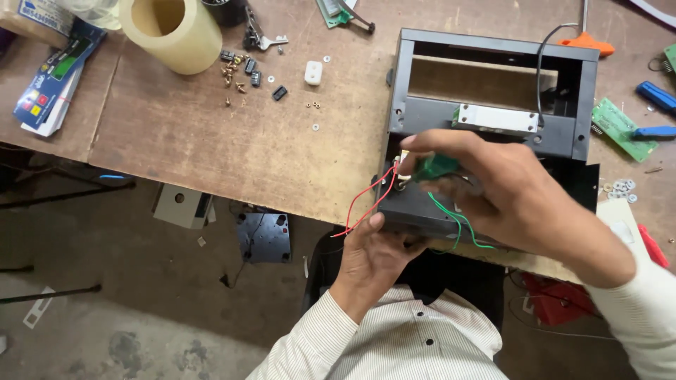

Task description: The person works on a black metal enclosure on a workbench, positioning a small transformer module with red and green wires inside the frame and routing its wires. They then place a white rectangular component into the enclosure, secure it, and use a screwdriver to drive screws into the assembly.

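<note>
Workbench [211,148]: brown, worn, cluttered. Black metal housing [493,105] sits at your near edge, open frame facing up, a white bar across its middle. A wide roll of tape [172,32] stands far left; loose brass screws [232,74] are scattered beside it. Green circuit board [620,127] lies right of the housing.

Your left hand [370,257] comes up from below the bench edge and grips the housing's lower front panel, thumb on top, fingers curled under. Your right hand [514,197] is closed over a small green component [435,167], pinched at the fingertips just above that panel. Red wires [362,204] trail left of it, green wires [454,222] loop beneath your palm.
</note>
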